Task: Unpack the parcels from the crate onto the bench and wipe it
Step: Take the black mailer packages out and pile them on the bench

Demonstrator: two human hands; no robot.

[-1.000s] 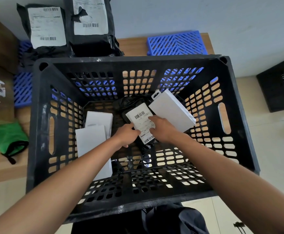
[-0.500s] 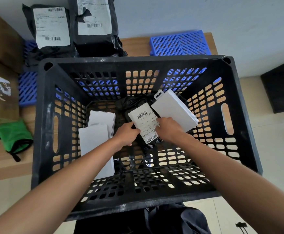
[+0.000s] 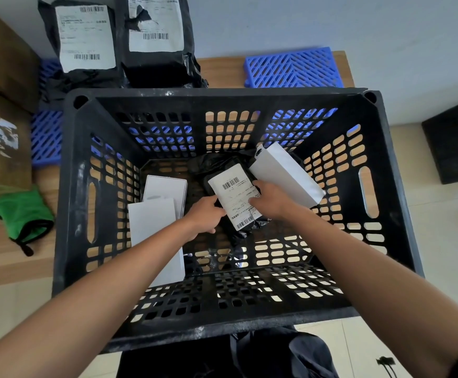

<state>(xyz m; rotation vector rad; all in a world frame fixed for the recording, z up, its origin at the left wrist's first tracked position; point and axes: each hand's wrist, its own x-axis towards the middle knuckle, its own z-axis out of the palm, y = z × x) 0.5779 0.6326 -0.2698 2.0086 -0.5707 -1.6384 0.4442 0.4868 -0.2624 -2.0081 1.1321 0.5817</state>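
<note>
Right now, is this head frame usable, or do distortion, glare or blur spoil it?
Head view: usable. Wide-angle bending bows the crate rim and stretches both forearms; light through its slots is bright, not blinding; the barcode on the labelled parcel between the left hand and right hand is sharp, its small print unreadable.

barcodes on parcel labels (image 3: 233, 196), print too small to read

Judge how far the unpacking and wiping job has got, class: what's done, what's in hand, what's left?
Done: two black parcels stand on the bench. In hand: left hand and right hand grip a labelled black parcel inside the crate. Left: three white boxes, then wiping; green cloth lies untouched.
</note>
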